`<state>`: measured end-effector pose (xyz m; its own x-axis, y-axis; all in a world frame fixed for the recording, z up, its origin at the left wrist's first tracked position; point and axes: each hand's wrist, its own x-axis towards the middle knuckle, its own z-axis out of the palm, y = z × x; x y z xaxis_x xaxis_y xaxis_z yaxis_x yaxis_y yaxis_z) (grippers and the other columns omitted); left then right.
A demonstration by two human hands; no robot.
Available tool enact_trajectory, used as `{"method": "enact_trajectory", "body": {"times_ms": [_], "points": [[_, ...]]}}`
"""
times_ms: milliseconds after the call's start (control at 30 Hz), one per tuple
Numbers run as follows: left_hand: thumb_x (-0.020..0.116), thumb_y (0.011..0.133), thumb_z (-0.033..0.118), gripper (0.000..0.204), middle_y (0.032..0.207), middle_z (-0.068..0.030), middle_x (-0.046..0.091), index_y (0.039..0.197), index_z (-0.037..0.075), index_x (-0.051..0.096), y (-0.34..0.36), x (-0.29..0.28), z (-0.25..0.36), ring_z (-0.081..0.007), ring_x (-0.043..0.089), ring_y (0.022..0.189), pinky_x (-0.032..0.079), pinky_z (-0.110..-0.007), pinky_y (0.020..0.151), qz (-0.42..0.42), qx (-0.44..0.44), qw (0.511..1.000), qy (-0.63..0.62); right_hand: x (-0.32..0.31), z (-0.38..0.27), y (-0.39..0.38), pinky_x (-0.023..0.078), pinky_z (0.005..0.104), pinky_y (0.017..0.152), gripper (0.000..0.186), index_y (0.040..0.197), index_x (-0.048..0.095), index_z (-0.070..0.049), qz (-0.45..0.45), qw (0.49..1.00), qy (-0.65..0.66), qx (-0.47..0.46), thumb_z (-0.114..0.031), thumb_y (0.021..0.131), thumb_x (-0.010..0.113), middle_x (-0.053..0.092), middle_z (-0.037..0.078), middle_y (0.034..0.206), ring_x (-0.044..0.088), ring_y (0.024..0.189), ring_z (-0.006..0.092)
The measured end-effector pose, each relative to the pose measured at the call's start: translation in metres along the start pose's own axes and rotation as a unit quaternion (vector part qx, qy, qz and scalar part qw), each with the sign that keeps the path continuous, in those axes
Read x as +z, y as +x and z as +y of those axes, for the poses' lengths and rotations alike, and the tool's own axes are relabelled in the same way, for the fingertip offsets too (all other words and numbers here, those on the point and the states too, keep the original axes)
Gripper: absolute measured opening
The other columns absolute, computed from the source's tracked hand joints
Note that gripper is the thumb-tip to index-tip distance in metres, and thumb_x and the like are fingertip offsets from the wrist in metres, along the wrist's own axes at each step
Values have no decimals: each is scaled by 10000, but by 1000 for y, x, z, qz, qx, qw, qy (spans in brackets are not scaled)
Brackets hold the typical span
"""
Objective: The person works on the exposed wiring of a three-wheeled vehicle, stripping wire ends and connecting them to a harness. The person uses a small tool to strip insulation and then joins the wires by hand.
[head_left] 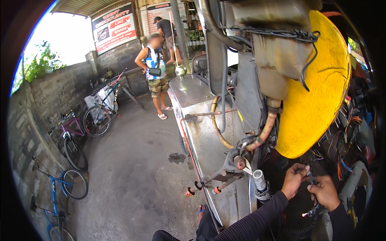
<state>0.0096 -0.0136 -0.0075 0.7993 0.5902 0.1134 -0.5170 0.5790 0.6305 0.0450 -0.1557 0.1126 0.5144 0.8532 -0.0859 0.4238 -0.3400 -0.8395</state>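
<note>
My left hand (295, 179) is closed, thumb and fingers pinched at the upper end of a dark wire (310, 175). Just to its right, my right hand (326, 192) pinches the same wire a little lower, with its fingers bent. Below the hands hangs a dark cable bundle (315, 211) with a small bright tip at its left. Above both hands is a big curved yellow panel (311, 96). The exact ends of the wire between my fingers are too small to make out.
Left of my arms stands a metal sidecar body (231, 176) with pipes and an open metal tube (259, 179). A stained plastic tank (273, 60) hangs above. Loose coloured wires (343, 166) lie at right. Bicycles (96, 120) line the block wall; two people stand at the back.
</note>
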Motion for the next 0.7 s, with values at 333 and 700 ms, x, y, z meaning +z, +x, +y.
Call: {"method": "enact_trajectory", "body": {"times_ms": [333,700], "points": [[700,983,189,183,895,-31,655,1038,30,625,2,-2,-2,-120,638,851,555,-285,789,-3,-8,1000,24,0,-2,1,456,311,352,189,1033,631,146,-4,1000,13,-1,25,888,627,583,78,578,552,419,147],[704,981,209,217,906,-33,646,1054,24,618,3,-2,0,-120,635,870,558,-286,794,6,-13,999,36,1,2,4,445,306,345,175,1024,629,146,-6,1000,29,-3,49,878,618,582,71,585,549,420,149]]}}
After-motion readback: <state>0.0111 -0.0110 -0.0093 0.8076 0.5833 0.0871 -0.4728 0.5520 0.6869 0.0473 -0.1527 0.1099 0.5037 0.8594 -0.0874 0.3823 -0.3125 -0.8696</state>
